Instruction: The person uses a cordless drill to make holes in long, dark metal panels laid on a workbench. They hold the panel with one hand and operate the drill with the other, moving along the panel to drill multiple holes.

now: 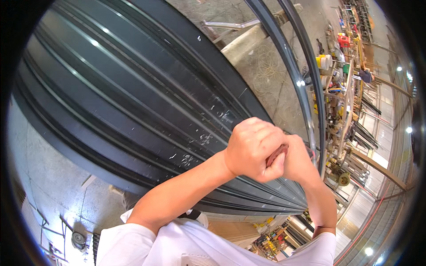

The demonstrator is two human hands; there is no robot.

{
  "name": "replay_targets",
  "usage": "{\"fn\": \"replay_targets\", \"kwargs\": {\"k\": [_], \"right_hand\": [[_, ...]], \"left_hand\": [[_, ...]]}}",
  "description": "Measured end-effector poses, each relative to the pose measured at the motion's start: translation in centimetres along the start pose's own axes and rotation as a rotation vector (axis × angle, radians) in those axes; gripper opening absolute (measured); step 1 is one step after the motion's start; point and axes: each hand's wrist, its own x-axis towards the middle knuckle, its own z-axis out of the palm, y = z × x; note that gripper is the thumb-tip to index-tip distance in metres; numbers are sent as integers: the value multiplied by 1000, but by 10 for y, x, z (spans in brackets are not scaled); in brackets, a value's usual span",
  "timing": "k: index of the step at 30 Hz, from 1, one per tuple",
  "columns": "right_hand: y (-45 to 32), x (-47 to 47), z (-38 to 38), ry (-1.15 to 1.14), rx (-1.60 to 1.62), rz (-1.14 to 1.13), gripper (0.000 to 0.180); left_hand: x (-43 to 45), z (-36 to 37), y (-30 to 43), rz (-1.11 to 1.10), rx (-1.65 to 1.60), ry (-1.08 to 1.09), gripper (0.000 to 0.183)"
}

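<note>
Over the dark ribbed metal panels (133,99), both my hands are up together in front of my chest. My left hand (258,149) is the one whose arm comes in from the picture's left, curled around a reddish-brown object (278,155) that shows only in part; I cannot tell what it is. Close against it is my right hand (296,156), mostly hidden behind the other, so its grip cannot be made out. White scuffs and flecks mark the panels beneath my hands.
Dark curved-looking metal bars (299,66) run along the right of the panels. A pale beam (246,45) and tangled cord (269,66) lie beyond the panel edge. Cluttered benches with buckets (324,62) stand further right, near another person (366,75). A round machine (79,239) sits at lower left.
</note>
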Motion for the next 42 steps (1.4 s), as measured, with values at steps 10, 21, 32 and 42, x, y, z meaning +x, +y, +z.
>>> {"fn": "replay_targets", "kwargs": {"k": [10, 21, 32, 42], "right_hand": [[-11, 0, 12, 49, -189, 53, 19], [-8, 23, 37, 119, -273, 43, 26], [37, -24, 2, 189, 4, -1, 23], [49, -1, 21, 163, 62, -10, 24]], "left_hand": [[-6, -5, 3, 25, 30, -22, 23], [-15, -21, -21, 18, 63, -54, 20], [18, 30, 23, 34, 55, -134, 16], [8, 21, 3, 25, 108, -152, 16]]}}
